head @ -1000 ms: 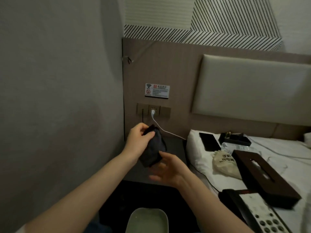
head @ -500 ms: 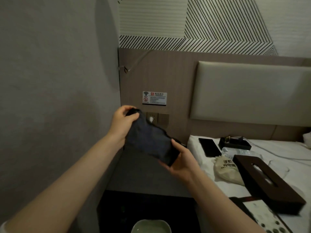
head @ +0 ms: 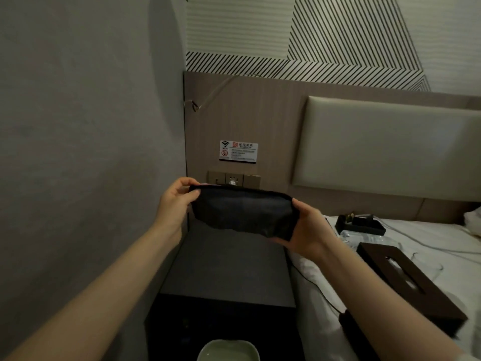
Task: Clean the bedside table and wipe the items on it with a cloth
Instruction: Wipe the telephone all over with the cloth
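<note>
Cloth [head: 243, 211] between hands, wall sockets [head: 233, 178] half-hidden

The bedside table [head: 223, 269] stands against the left wall, its grey top bare where visible. A pale bowl [head: 227, 350] sits at the near edge of view. The bed [head: 442, 238], right of the table, carries a dark tissue box [head: 408, 280], a small black tray [head: 360, 225] beyond it, a clear plastic item [head: 364, 237] between them, and a white cable [head: 416, 242].
</note>
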The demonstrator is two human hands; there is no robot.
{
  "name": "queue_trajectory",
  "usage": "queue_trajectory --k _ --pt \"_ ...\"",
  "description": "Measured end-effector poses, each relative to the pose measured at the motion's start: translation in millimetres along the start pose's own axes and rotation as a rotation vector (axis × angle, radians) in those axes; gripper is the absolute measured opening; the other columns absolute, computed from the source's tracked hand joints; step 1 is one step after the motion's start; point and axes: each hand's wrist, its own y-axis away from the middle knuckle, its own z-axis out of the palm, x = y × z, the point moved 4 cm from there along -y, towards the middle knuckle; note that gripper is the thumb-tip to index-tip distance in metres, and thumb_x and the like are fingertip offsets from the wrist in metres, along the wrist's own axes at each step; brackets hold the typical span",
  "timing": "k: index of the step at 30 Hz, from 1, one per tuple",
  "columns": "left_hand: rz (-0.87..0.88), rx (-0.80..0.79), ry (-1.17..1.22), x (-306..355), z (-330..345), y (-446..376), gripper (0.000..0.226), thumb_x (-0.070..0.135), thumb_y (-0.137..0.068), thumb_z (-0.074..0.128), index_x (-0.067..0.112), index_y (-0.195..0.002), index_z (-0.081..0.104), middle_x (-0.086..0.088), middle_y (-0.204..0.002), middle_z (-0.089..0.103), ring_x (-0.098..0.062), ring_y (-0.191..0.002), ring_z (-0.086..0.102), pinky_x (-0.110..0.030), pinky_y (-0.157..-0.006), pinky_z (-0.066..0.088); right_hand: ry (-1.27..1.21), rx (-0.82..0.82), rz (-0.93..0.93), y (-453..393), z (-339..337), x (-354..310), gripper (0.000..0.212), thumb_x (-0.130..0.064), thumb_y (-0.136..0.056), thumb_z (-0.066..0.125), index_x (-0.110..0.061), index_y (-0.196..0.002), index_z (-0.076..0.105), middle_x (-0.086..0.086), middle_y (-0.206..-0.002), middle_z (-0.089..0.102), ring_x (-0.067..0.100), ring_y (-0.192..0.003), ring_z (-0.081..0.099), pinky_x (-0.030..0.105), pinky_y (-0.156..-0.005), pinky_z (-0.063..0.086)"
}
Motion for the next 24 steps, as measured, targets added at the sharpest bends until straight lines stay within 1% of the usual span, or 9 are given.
queue_trajectory --k 2,4,7,10,13,15,17,20,24 --pt "-0.014 0.024 0.001 -4.9 -4.2 -0.8 0.025 0.004 -0.09 0.055 0.026 -0.081 0.062 0.011 -0.076 0.068 -0.015 -0.085 0.059 -0.026 -0.065 0.045 0.008 -0.097 0.0 5.3 1.9 -13.0 0.038 -0.033 -0.079 0.064 -0.017 -0.113 0.069 0.011 -0.112 0.071 0.033 -0.101 0.068 0.048 -0.08 0.055" --pt "-0.028 0.049 0.007 -5.1 -4.7 -0.7 0.023 0.006 -0.092 0.054 0.026 -0.082 0.061 0.012 -0.074 0.067 -0.014 -0.083 0.059 -0.025 -0.064 0.046 -0.001 -0.225 0.017 12.2 4.8 -19.9 0.034 -0.028 -0.073 0.071 -0.015 -0.105 0.073 0.01 -0.111 0.072 0.032 -0.101 0.069 0.051 -0.085 0.053" --pt "-0.025 -0.036 0.103 6.9 20.3 5.4 0.022 0.003 -0.094 0.049 0.022 -0.086 0.058 0.002 -0.086 0.062 -0.018 -0.087 0.058 -0.027 -0.068 0.049 0.136 -0.345 0.087 16.2 15.3 -8.4 0.044 -0.041 -0.078 0.068 -0.018 -0.115 0.07 0.008 -0.12 0.068 0.028 -0.103 0.068 0.045 -0.086 0.052" --pt "0.133 -0.222 -0.093 33.2 63.8 18.4 0.018 0.003 -0.094 0.048 0.017 -0.092 0.059 -0.001 -0.092 0.061 -0.016 -0.091 0.059 -0.031 -0.082 0.048 0.252 -0.374 0.158 8.2 37.0 19.8 0.046 -0.051 -0.076 0.07 -0.019 -0.109 0.073 0.007 -0.108 0.07 0.023 -0.091 0.069 0.036 -0.078 0.054" --pt "0.324 -0.314 -0.303 56.9 91.2 23.7 0.012 0.001 -0.092 0.049 0.007 -0.095 0.06 -0.001 -0.09 0.062 -0.006 -0.085 0.058 -0.021 -0.081 0.045 0.336 -0.439 0.109 2.9 57.2 31.6 0.041 -0.051 -0.075 0.073 -0.025 -0.107 0.073 0.003 -0.104 0.071 0.018 -0.092 0.07 0.033 -0.076 0.055" --pt "0.386 -0.287 -0.378 66.4 93.6 19.6 0.012 0.003 -0.092 0.051 0.008 -0.096 0.061 0.004 -0.088 0.062 -0.003 -0.084 0.058 -0.019 -0.079 0.045 0.326 -0.453 0.066 0.6 59.8 30.0 0.042 -0.05 -0.078 0.072 -0.025 -0.112 0.071 0.005 -0.105 0.071 0.02 -0.101 0.068 0.034 -0.081 0.055" --pt "0.393 -0.234 -0.424 69.7 88.7 11.6 0.011 0.006 -0.092 0.054 0.011 -0.097 0.062 0.006 -0.088 0.062 -0.007 -0.088 0.06 -0.023 -0.082 0.048 0.346 -0.44 0.011 0.3 60.0 26.7 0.041 -0.05 -0.078 0.072 -0.027 -0.112 0.071 0.003 -0.1 0.071 0.02 -0.106 0.067 0.033 -0.083 0.054" --pt "0.368 -0.195 -0.49 64.7 80.7 2.3 0.009 0.011 -0.091 0.058 0.015 -0.098 0.063 0.002 -0.094 0.064 -0.014 -0.094 0.061 -0.036 -0.087 0.053 0.38 -0.401 -0.076 0.9 62.0 26.5 0.04 -0.045 -0.074 0.078 -0.025 -0.107 0.071 0.002 -0.093 0.07 0.019 -0.096 0.069 0.032 -0.08 0.054" --pt "0.509 -0.188 -0.61 59.4 80.6 6.1 0.01 0.022 -0.086 0.066 0.029 -0.09 0.062 0.013 -0.087 0.064 -0.009 -0.089 0.062 -0.038 -0.079 0.056 0.456 -0.289 -0.128 2.4 64.4 27.3 0.059 -0.035 -0.069 0.084 -0.021 -0.122 0.063 0.004 -0.116 0.07 0.023 -0.106 0.068 0.034 -0.082 0.056"
